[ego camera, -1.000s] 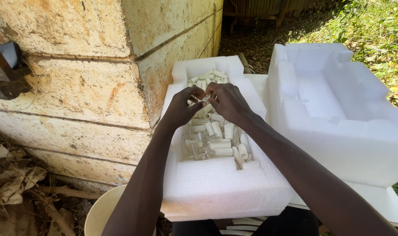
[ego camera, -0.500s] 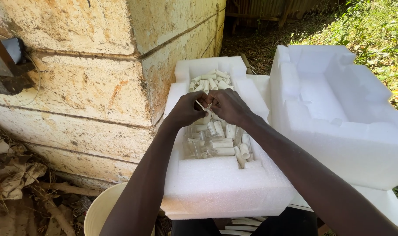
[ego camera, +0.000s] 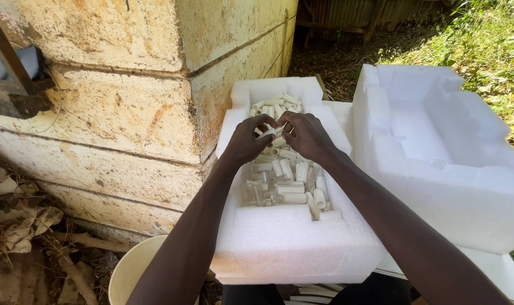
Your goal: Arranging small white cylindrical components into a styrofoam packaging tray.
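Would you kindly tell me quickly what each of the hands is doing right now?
Left hand: closed on a small white tube piece over the foam tray.
Right hand: closed on the same piece.

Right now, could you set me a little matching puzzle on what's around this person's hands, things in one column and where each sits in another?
Things:
1. short white tubes
2. moulded foam block
3. cream bucket
4. stone wall

Places:
A. low down, under the left arm
B. off to the right, beside the foam tray
C. rising at the left of the tray
D. piled in the tray's hollow, below the left hand and right hand

Pairs: 1-D, 2-B, 3-A, 4-C
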